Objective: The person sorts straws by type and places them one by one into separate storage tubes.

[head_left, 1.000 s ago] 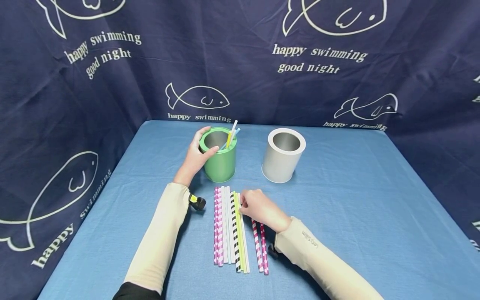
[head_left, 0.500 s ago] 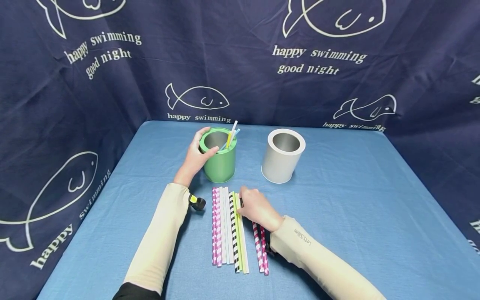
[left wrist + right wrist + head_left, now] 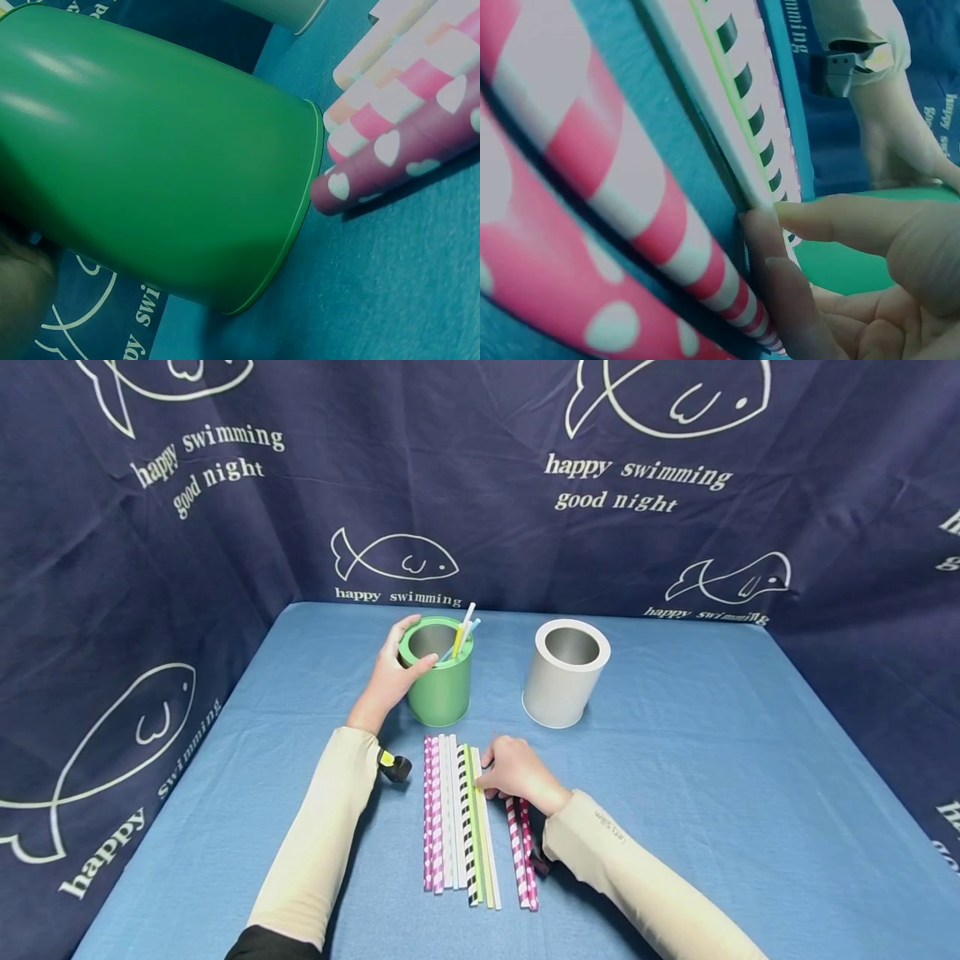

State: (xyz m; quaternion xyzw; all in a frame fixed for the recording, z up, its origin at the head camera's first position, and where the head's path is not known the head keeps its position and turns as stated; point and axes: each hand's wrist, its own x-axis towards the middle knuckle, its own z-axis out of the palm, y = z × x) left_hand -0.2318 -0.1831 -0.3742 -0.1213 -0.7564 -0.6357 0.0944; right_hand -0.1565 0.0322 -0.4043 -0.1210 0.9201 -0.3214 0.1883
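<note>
My left hand (image 3: pixel 390 675) grips the rim of a green can (image 3: pixel 438 693), thumb on the near side and fingers round the far left. Several straws (image 3: pixel 468 618), white, blue and yellow, lean inside it. In front lies a row of paper straws. My right hand (image 3: pixel 519 768) pinches a whitish straw (image 3: pixel 714 105) at the row's right side between thumb and fingertips, near its far end. Beside it lie a yellow-green straw and a black-striped straw (image 3: pixel 468 852). In the left wrist view, a purple straw with white hearts (image 3: pixel 382 150) lies by the can's base.
A white can (image 3: pixel 561 689) stands to the right of the green one. A red-striped straw (image 3: pixel 517 860) and a red dotted straw (image 3: pixel 531 877) lie under my right wrist. A dark blue curtain (image 3: pixel 495 485) hangs behind the blue-covered table (image 3: pixel 712 760).
My right hand moves slightly left, then a little back right, its fingers staying at the whitish straw. Straws in the row shift slightly left. My left hand stays on the green can.
</note>
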